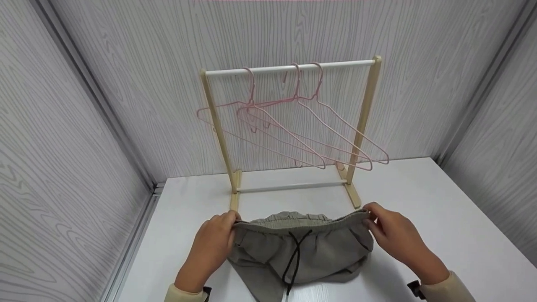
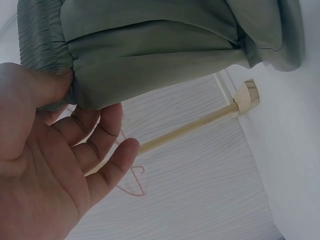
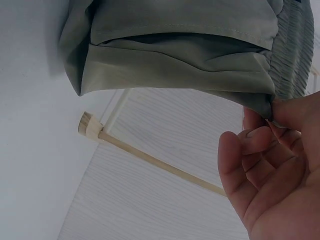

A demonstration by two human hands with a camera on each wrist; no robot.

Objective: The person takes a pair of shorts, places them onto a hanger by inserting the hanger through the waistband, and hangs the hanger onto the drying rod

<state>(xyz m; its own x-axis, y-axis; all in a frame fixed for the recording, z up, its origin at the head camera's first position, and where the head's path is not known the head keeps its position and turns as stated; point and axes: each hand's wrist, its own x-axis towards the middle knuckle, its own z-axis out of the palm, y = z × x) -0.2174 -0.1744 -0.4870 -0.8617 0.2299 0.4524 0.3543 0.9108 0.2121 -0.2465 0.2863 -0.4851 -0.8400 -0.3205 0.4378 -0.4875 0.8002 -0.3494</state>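
the left hand [image 1: 213, 238] and right hand [image 1: 396, 234], thumbs pressed to fingers, pinch opposite ends of a grey-green drawstring cloth garment's [image 1: 331, 253] gathered waistband [image 1: 272, 230] over the glossy white table [image 1: 419, 197], before a pale wooden rack [image 1: 368, 100].

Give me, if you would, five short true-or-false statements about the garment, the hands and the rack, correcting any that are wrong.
1. The left hand pinches the waistband of the garment. True.
2. The right hand holds a hanger. False: the right hand grips the waistband near its other end.
3. Three pink hangers hang from the white top bar. True.
4. The garment hangs on the rack. False: it is held in both hands, in front of the rack.
5. The drawstring is white. False: the drawstring is black.
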